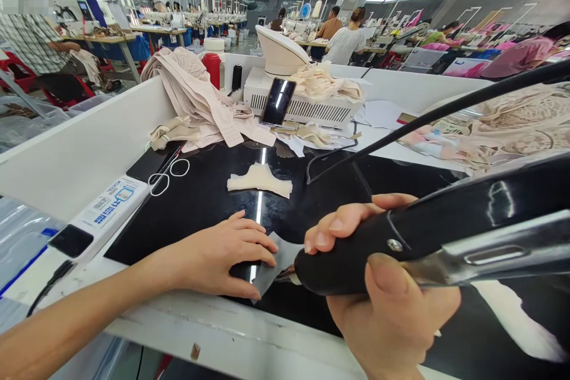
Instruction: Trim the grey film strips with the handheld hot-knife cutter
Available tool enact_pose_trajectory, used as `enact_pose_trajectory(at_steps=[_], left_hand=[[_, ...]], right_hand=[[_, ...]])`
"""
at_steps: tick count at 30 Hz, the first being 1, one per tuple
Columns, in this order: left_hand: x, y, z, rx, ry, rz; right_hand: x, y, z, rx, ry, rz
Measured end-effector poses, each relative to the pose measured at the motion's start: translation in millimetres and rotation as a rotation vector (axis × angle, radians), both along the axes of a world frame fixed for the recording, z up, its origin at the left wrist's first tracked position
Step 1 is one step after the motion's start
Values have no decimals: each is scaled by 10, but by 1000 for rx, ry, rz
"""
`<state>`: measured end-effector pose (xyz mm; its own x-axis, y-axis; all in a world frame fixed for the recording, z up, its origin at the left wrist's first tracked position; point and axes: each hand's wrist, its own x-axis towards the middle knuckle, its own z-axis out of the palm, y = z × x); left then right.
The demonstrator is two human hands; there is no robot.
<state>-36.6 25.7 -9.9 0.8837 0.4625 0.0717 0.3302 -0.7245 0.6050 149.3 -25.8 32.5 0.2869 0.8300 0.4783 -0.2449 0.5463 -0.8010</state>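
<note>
My right hand (392, 309) is wrapped round a black hand-held tool (347, 255) with a long metal lever along its side. Its narrow metal tip points left and down, over or against the edge of a thin grey piece (274, 267). That piece lies flat on the black work surface (214, 202). My left hand (227, 255) rests palm down with fingers spread, thumb and fingertips on the grey piece's left part. Farther back sits a small stack of cream shaped fabric pieces (259, 180). Part of the grey piece is hidden behind the tool.
Beige fabric strips (200, 95) are heaped at the back left. A phone (278, 101) leans on a white vented machine (307, 110). A black cable (427, 116) arches over the right side. At left lie white loops (169, 177) and a white box (111, 205). Several people work behind.
</note>
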Motion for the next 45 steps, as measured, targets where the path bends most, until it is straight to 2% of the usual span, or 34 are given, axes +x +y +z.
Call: enact_pose_trajectory(at_steps=[8,15,23,32,37,45], left_hand=[[17,-4,24,-4,15,-3],[24,1,48,-12,6,-7],[6,7,30,-10,-5,-14],[62,-58,-47,83,-70,28],[96,-78,-86,163,4,14],[99,-75,-102,185,-5,21]], right_hand=[[6,-21,-9,-6,-52,-19],[-38,-95,33,-50,-33,50],[-51,-105,24,-32,-58,17],[235,116,148,-2,27,-262],[232,148,79,52,39,-263],[236,153,-16,77,-8,-259]])
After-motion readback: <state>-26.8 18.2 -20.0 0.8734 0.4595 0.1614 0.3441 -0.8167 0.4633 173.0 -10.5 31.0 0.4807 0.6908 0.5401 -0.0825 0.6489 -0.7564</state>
